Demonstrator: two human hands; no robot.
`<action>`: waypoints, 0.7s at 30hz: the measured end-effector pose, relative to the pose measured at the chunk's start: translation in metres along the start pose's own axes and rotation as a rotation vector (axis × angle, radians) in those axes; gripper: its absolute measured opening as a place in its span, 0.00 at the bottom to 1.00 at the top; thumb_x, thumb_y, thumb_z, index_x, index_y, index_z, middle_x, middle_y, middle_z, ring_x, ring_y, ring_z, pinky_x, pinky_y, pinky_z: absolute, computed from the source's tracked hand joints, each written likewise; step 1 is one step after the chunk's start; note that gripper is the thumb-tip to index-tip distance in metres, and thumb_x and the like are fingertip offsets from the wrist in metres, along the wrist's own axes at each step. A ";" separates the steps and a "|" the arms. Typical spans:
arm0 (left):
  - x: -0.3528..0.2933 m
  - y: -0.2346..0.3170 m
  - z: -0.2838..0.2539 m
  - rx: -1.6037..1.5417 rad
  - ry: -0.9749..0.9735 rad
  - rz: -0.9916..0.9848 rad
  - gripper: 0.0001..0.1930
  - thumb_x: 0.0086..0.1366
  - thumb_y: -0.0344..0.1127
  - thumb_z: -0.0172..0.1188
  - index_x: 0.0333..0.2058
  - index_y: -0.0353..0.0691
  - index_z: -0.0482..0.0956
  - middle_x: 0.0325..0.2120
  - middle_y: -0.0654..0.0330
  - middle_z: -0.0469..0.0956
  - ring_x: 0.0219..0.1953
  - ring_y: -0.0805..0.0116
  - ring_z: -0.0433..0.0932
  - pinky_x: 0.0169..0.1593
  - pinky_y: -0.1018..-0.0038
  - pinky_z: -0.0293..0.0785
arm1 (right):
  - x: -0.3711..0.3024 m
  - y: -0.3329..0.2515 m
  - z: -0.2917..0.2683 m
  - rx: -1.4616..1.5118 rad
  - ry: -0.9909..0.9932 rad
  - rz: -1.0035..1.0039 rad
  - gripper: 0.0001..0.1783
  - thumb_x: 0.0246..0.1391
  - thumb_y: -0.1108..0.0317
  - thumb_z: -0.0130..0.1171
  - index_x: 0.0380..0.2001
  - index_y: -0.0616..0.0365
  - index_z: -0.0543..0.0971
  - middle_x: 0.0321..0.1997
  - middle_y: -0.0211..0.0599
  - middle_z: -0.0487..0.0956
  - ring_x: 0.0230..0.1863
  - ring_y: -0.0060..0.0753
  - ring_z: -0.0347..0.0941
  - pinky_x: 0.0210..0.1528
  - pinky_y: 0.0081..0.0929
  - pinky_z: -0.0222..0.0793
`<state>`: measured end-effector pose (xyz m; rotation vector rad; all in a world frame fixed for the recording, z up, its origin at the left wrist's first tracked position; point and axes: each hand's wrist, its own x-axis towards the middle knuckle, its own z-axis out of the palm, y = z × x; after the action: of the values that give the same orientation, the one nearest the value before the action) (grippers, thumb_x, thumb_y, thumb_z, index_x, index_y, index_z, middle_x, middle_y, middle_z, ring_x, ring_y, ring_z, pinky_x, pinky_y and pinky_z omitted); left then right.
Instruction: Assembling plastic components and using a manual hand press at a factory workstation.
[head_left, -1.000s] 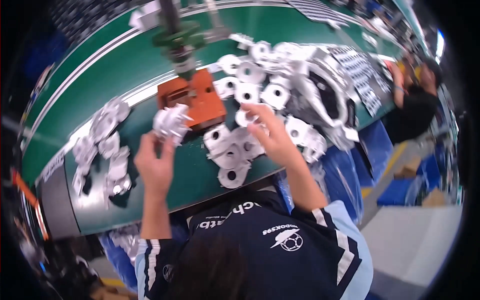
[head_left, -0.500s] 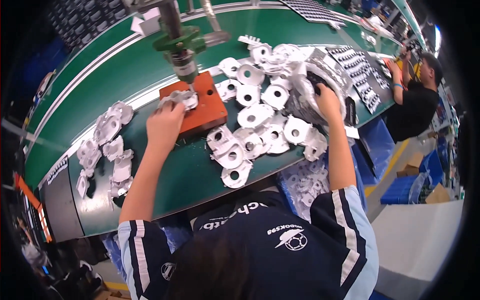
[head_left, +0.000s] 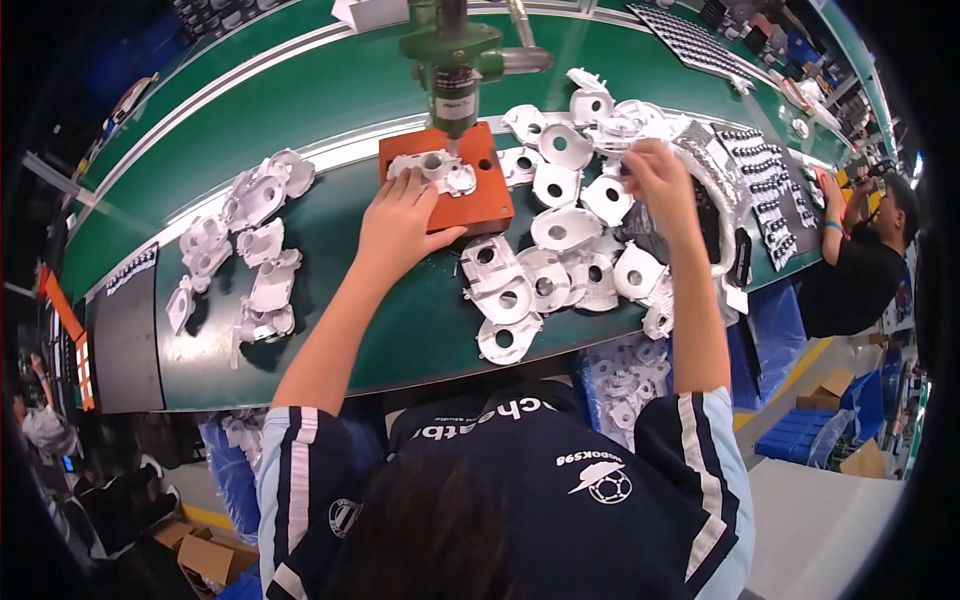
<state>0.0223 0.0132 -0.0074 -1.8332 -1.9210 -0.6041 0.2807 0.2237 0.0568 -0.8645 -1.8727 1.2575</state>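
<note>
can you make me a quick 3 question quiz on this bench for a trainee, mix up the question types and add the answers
1. Multiple choice: What do the fingers of the left hand touch?
a) the clear bag
b) the white part on the orange block
c) the cardboard box on the floor

2. True or false: The right hand rests on the orange block.

3. Compare: Which has more white parts, the group left of the block or the group right of the block?

Key:
1. b
2. False; it is well to the right of the block.
3. The group right of the block.
</note>
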 end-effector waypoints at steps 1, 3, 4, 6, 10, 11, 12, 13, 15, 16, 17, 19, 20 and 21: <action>0.001 0.001 0.001 0.007 0.003 -0.007 0.31 0.45 0.58 0.64 0.37 0.35 0.74 0.44 0.43 0.73 0.49 0.48 0.72 0.53 0.61 0.68 | 0.005 -0.005 0.024 0.020 -0.111 0.057 0.10 0.54 0.66 0.55 0.34 0.62 0.73 0.23 0.29 0.73 0.20 0.14 0.65 0.21 0.13 0.59; 0.002 0.000 0.004 -0.004 0.011 -0.011 0.31 0.45 0.59 0.64 0.37 0.35 0.74 0.44 0.43 0.73 0.49 0.49 0.72 0.52 0.62 0.68 | 0.022 -0.009 0.062 0.100 -0.310 0.197 0.11 0.56 0.65 0.54 0.35 0.63 0.73 0.24 0.29 0.72 0.19 0.14 0.63 0.20 0.13 0.59; 0.002 0.000 0.004 -0.015 0.022 -0.019 0.31 0.44 0.59 0.64 0.36 0.35 0.74 0.44 0.43 0.73 0.49 0.49 0.72 0.52 0.62 0.68 | 0.032 -0.007 0.079 0.161 -0.405 0.280 0.11 0.57 0.65 0.53 0.36 0.64 0.73 0.24 0.30 0.72 0.19 0.15 0.63 0.21 0.13 0.60; 0.001 0.003 0.003 -0.004 0.030 -0.034 0.31 0.44 0.59 0.64 0.36 0.36 0.75 0.45 0.44 0.73 0.49 0.50 0.73 0.52 0.63 0.69 | 0.041 -0.010 0.107 0.391 -0.458 0.406 0.12 0.58 0.65 0.52 0.37 0.66 0.72 0.26 0.32 0.72 0.20 0.18 0.64 0.22 0.15 0.62; -0.001 0.004 0.003 -0.031 0.066 -0.079 0.30 0.42 0.57 0.66 0.38 0.38 0.75 0.46 0.47 0.73 0.47 0.49 0.73 0.49 0.63 0.70 | 0.052 -0.004 0.133 0.529 -0.624 0.458 0.12 0.56 0.68 0.54 0.38 0.69 0.72 0.30 0.38 0.74 0.24 0.21 0.68 0.25 0.18 0.66; -0.001 0.004 0.003 -0.048 0.068 -0.075 0.31 0.42 0.58 0.66 0.36 0.37 0.75 0.45 0.46 0.73 0.47 0.50 0.73 0.50 0.63 0.70 | 0.054 -0.001 0.135 0.419 -0.622 0.434 0.12 0.53 0.70 0.57 0.37 0.70 0.74 0.33 0.41 0.75 0.25 0.22 0.70 0.26 0.19 0.66; 0.000 0.003 0.003 -0.066 0.070 -0.070 0.31 0.42 0.59 0.65 0.34 0.35 0.75 0.44 0.45 0.73 0.47 0.50 0.73 0.52 0.63 0.69 | 0.057 -0.002 0.135 0.417 -0.632 0.433 0.12 0.53 0.70 0.57 0.37 0.70 0.74 0.33 0.41 0.75 0.25 0.22 0.70 0.26 0.19 0.66; -0.001 0.003 0.003 -0.049 0.078 -0.063 0.31 0.41 0.59 0.66 0.34 0.35 0.75 0.44 0.45 0.74 0.47 0.50 0.74 0.52 0.64 0.69 | 0.060 -0.002 0.136 0.233 -0.691 0.323 0.12 0.52 0.70 0.57 0.35 0.69 0.75 0.33 0.42 0.76 0.25 0.22 0.70 0.26 0.19 0.66; -0.001 0.003 0.002 -0.055 0.066 -0.072 0.31 0.41 0.59 0.66 0.34 0.35 0.75 0.44 0.45 0.74 0.46 0.50 0.74 0.52 0.64 0.70 | 0.063 -0.004 0.139 0.028 -0.737 0.211 0.12 0.47 0.70 0.60 0.32 0.69 0.77 0.31 0.40 0.77 0.29 0.23 0.72 0.31 0.19 0.67; -0.001 0.003 0.002 -0.065 0.060 -0.072 0.31 0.41 0.59 0.66 0.34 0.35 0.75 0.43 0.46 0.74 0.46 0.50 0.74 0.52 0.63 0.70 | 0.061 -0.003 0.143 0.033 -0.735 0.214 0.12 0.47 0.70 0.60 0.32 0.69 0.77 0.31 0.40 0.77 0.29 0.23 0.72 0.31 0.19 0.67; -0.001 0.002 0.002 -0.066 0.055 -0.069 0.31 0.41 0.59 0.66 0.34 0.35 0.75 0.43 0.46 0.74 0.46 0.50 0.74 0.52 0.63 0.70 | 0.059 0.000 0.149 0.024 -0.650 0.095 0.14 0.45 0.70 0.61 0.34 0.71 0.78 0.29 0.41 0.77 0.29 0.26 0.72 0.32 0.21 0.67; -0.001 0.002 0.004 -0.030 0.078 -0.049 0.31 0.41 0.59 0.66 0.34 0.36 0.74 0.43 0.46 0.74 0.46 0.51 0.74 0.51 0.64 0.70 | 0.061 0.004 0.156 -0.025 -0.609 -0.005 0.16 0.42 0.69 0.62 0.35 0.70 0.79 0.29 0.43 0.78 0.32 0.33 0.73 0.37 0.25 0.68; 0.000 0.001 0.004 -0.032 0.076 -0.048 0.31 0.41 0.59 0.66 0.34 0.36 0.74 0.43 0.46 0.74 0.46 0.51 0.74 0.51 0.64 0.70 | 0.061 0.005 0.157 -0.025 -0.607 -0.002 0.16 0.42 0.69 0.62 0.35 0.70 0.79 0.29 0.43 0.78 0.32 0.33 0.73 0.37 0.25 0.68; 0.000 0.000 0.003 -0.038 0.073 -0.046 0.31 0.41 0.59 0.66 0.33 0.36 0.74 0.43 0.46 0.74 0.46 0.51 0.74 0.51 0.64 0.70 | 0.062 0.005 0.158 -0.096 -0.603 -0.016 0.14 0.42 0.69 0.62 0.33 0.67 0.79 0.29 0.42 0.78 0.33 0.32 0.73 0.37 0.25 0.67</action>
<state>0.0227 0.0153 -0.0101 -1.7688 -1.9204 -0.7171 0.1157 0.2030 0.0200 -0.5454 -2.4147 1.5460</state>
